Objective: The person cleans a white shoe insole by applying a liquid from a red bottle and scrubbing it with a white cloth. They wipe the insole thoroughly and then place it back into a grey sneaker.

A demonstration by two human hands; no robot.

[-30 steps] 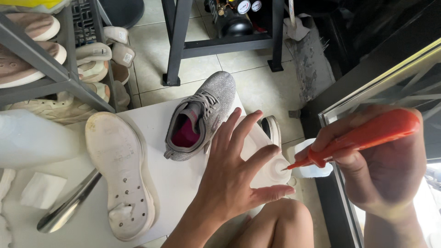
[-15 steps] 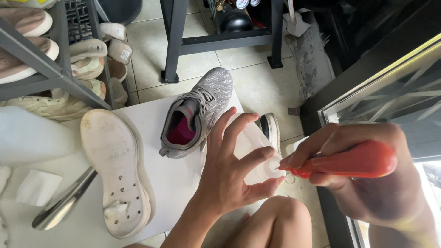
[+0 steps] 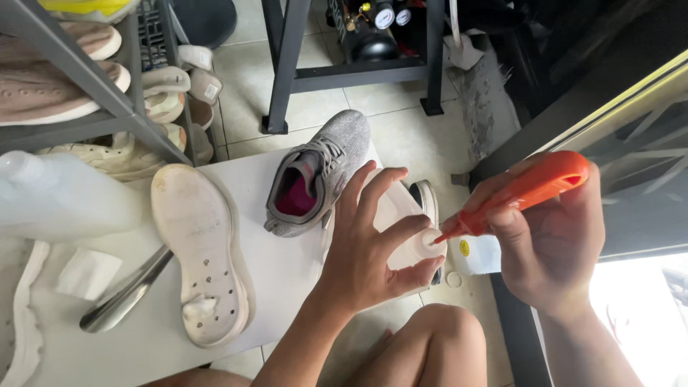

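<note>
Head view: left hand is spread over a white sole at the bench right edge, fingers splayed and pressing it down, thumb tip at the sole's near end. Right hand is clenched around an orange tool. The tool's long axis runs from about 2 o'clock down to 8 o'clock, and its tip lands on the sole just past the left thumb, at 3 o'clock from the left palm. Right hand does the tip work; left only pins.

A grey shoe stands at 11 o'clock from the left hand, just beside the sole. Another sole, tread up, lies well apart at 9 o'clock.

Hidden: the left hand covers most of the pinned sole. I can't tell whether the tip touches or what it does there. A dark part behind the sole is hard to make out.
</note>
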